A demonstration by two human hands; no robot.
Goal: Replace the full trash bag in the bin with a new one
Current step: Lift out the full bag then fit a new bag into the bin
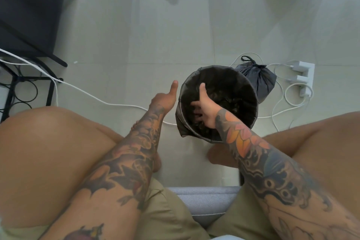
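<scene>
The person sits on a grey seat (206,198), knees apart, with the bin (219,103) on the floor between them, close enough that both arms reach it without standing.

The right hand (202,109) is down inside the bin, thumb lying up along the near-left inner wall and fingers spread against the new black liner (180,122). It seems to be pressing the plastic down into the bin; whether any fingers pinch the film cannot be told.

The left hand (165,97) hovers just left of the bin, thumb stuck out, other fingers hidden; it holds nothing visible, probably ready to steady the rim.

Just behind the bin, touching its far-right side, stands the full bag (259,80), knotted shut and set aside. Beyond it lies a white power strip (303,76) with cables.
</scene>
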